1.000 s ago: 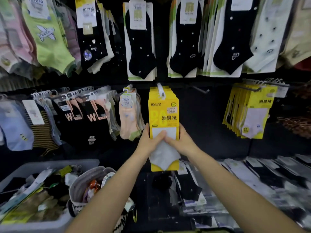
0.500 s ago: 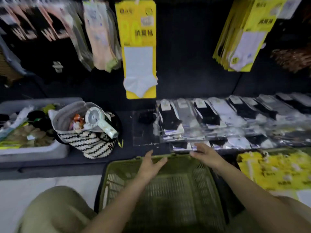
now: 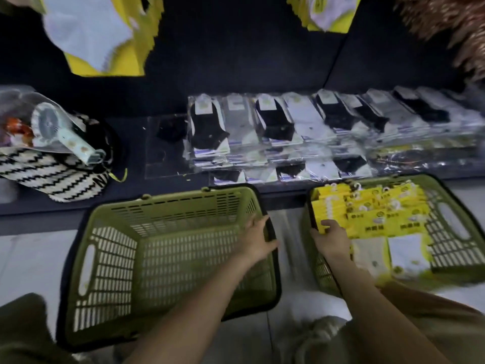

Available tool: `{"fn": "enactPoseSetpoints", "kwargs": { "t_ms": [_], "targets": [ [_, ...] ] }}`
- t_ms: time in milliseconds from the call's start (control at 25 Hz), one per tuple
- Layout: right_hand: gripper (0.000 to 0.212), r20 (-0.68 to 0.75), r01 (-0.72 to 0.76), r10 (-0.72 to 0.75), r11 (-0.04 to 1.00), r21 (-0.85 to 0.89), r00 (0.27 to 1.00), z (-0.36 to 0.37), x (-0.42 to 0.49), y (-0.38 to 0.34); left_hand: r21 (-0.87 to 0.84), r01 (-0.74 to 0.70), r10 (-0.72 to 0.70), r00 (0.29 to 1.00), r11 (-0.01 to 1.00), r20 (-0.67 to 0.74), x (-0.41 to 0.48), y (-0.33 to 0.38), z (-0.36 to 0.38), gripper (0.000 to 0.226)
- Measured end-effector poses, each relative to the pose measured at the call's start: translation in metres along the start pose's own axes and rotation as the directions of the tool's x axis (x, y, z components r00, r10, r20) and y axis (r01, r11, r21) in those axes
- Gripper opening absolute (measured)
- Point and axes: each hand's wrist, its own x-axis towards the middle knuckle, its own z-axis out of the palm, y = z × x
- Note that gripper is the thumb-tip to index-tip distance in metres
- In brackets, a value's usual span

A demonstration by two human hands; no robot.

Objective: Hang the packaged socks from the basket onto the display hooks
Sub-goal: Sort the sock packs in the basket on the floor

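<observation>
Since half a second ago the right hand (image 3: 331, 239) has left the empty basket (image 3: 168, 198) for the full basket (image 3: 456, 232) beside it. It lands on the yellow sock packs (image 3: 372, 219) at that basket's left edge. Its fingers curl down, but a real grip cannot be told. The left hand (image 3: 258, 239) rests with its fingers spread on the empty basket's right rim, apart from the other hand. Fetching fresh stock seems the step in hand. Next, the right hand likely must close on a few packs and lift them toward the hanging packs (image 3: 99, 35) above.

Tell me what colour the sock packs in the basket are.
The sock packs are yellow; head view.
</observation>
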Motion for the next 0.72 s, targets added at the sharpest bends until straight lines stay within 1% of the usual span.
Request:
{"fn": "enactPoseSetpoints", "kwargs": {
  "t_ms": [80,120,160,240,320,440,520,600,640,720],
  "targets": [
    [0.051,0.093,-0.026,0.022,0.999,0.041,0.995,0.006,-0.007,0.019,0.105,0.013,-0.015,1.0,0.994,0.017,0.006,-0.001,0.007,0.084],
    [0.052,0.144,-0.014,0.004,0.998,0.068,0.99,0.01,-0.009,0.028,0.15,0.021,-0.024,1.0,0.988,0.016,0.007,-0.001,0.011,0.085],
    [0.05,0.184,0.012,-0.027,0.997,0.079,0.983,0.013,-0.011,0.034,0.187,0.027,-0.029,1.0,0.982,0.008,0.006,-0.001,0.014,0.085],
    [0.045,0.211,0.037,-0.061,0.992,0.118,0.976,0.015,-0.011,0.039,0.219,0.02,-0.016,1.0,0.976,-0.019,0.002,-0.002,0.017,0.083],
    [0.039,0.24,0.027,-0.071,0.983,0.184,0.968,0.015,-0.01,0.033,0.164,0.021,-0.015,0.999,0.986,-0.039,-0.003,-0.007,0.014,0.08],
    [0.032,0.309,0.083,-0.149,0.973,0.217,0.939,0.026,-0.015,0.018,0.051,0.004,0.0,0.996,0.999,-0.085,-0.013,-0.031,-0.006,0.079],
    [0.035,0.378,0.139,-0.215,0.966,0.218,0.901,0.042,-0.024,0.005,-0.008,0.003,-0.004,0.994,1.0,-0.106,-0.024,-0.054,-0.023,0.076],
    [0.041,0.47,0.206,-0.287,0.954,0.217,0.834,0.061,-0.036,-0.009,-0.065,0.009,-0.018,0.991,0.998,-0.136,-0.039,-0.078,-0.04,0.074],
    [0.045,0.515,0.233,-0.314,0.948,0.217,0.798,0.072,-0.045,-0.017,-0.069,0.015,-0.026,0.986,0.998,-0.163,-0.047,-0.09,-0.048,0.073],
    [0.06,0.589,0.264,-0.322,0.947,0.184,0.742,0.094,-0.065,-0.035,-0.026,0.024,-0.03,0.97,0.999,-0.241,-0.06,-0.109,-0.063,0.068]
  ]
}}
